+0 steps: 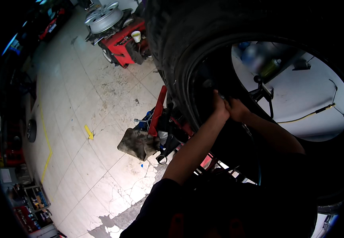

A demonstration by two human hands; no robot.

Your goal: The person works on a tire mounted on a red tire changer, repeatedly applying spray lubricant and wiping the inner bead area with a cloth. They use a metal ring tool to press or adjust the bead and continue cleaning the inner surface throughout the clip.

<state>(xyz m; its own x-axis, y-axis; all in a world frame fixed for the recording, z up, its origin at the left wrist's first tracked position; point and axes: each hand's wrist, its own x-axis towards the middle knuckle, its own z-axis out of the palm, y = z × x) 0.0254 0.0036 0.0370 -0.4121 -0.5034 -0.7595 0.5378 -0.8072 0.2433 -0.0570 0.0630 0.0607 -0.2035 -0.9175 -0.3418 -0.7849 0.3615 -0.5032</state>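
On the left, a cracked tiled floor is stretching away, a dirty rag lying beside a red machine, and a bare alloy rim is resting on a second red machine at the far end. A large black tyre is filling the right of the scene, standing upright. Both hands are pressing together at its inner bead: the left hand and right hand are touching, fingers curled around something too dark to identify.
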